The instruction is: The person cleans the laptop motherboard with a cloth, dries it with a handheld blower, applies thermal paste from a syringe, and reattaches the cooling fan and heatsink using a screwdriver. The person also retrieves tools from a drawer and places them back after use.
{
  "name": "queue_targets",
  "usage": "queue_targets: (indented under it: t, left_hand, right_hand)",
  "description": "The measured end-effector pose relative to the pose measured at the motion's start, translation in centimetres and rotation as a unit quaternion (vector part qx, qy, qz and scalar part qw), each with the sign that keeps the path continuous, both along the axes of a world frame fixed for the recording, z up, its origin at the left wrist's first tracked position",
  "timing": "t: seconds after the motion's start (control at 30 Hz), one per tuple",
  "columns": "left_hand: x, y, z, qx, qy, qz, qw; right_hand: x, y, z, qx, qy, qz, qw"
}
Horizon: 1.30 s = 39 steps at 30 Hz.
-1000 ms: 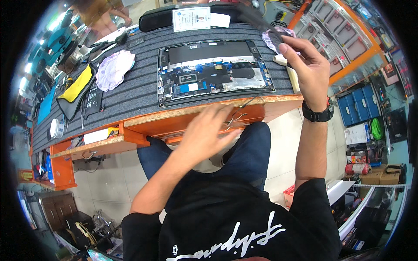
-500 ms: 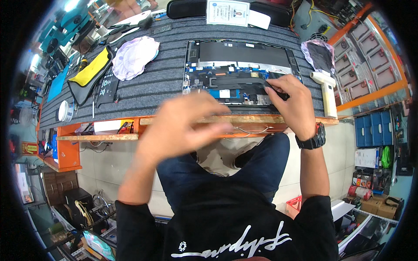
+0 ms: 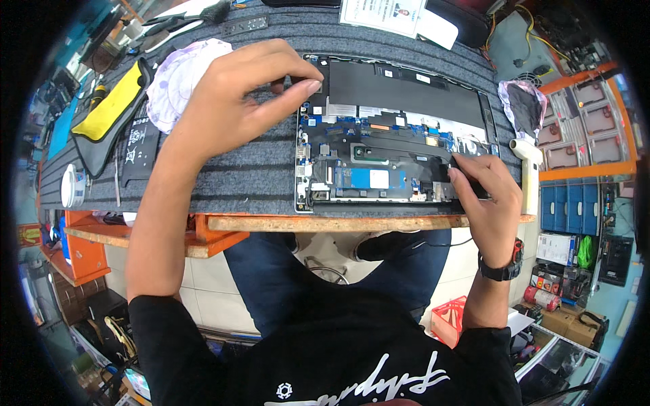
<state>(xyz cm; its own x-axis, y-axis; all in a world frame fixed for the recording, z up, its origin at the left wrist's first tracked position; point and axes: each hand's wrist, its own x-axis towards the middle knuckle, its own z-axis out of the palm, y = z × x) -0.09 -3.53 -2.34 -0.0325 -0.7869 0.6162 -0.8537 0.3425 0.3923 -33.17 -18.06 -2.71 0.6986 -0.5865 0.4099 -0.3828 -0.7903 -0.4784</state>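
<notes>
An open laptop chassis [image 3: 372, 88], its circuit board and black battery exposed, lies on the ridged grey mat [image 3: 223, 183]. My right hand [image 3: 484, 203] grips a dark flat heatsink strip [image 3: 403, 150] at its right end, lying across the board. My left hand [image 3: 244, 95] is raised at the chassis's upper left corner, thumb and forefinger pinched; anything between them is too small to tell. A cream handheld tool [image 3: 528, 176] lies just right of the chassis.
Left are a crumpled pale cloth [image 3: 169, 81], yellow-and-black cloth [image 3: 112, 105], loose battery [image 3: 139, 162] and white tub [image 3: 72, 186]. A certificate card [image 3: 379, 13] is at the back. An orange-framed rack [image 3: 589, 135] stands right. The bench's wooden edge [image 3: 338, 223] runs above my knees.
My right hand has lowered the dark strip from the air onto the board. My left hand has risen from the bench's front edge to the chassis's upper left corner.
</notes>
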Motion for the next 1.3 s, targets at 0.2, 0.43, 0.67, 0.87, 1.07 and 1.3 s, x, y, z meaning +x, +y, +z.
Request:
queue_targets:
  t: [0.2, 0.43, 0.67, 0.87, 1.07, 1.3]
  left_hand:
    - [0.3, 0.6, 0.1, 0.012, -0.013, 0.001, 1.0]
    - [0.1, 0.5, -0.3, 0.042, -0.031, -0.016, 0.999]
    - [-0.1, 0.4, -1.1, 0.05, -0.05, -0.035, 0.997]
    - [-0.1, 0.5, -1.2, 0.053, -0.056, -0.034, 0.996]
    - [-0.4, 0.3, -1.2, 0.055, -0.042, -0.052, 0.996]
    - [-0.6, 0.6, -1.3, 0.082, -0.04, -0.045, 0.995]
  right_hand:
    - [0.7, 1.0, 0.1, -0.008, 0.036, -0.012, 0.999]
    - [1.2, 1.4, 0.3, -0.007, 0.046, -0.012, 0.999]
    - [1.3, 1.3, -0.2, -0.012, 0.042, -0.005, 0.999]
    - [1.4, 1.5, 0.1, -0.001, 0.054, -0.009, 0.999]
    - [1.1, 1.5, 0.0, 0.005, 0.059, -0.014, 0.998]
    - [1.2, 1.6, 0.0, 0.014, 0.056, -0.014, 0.998]
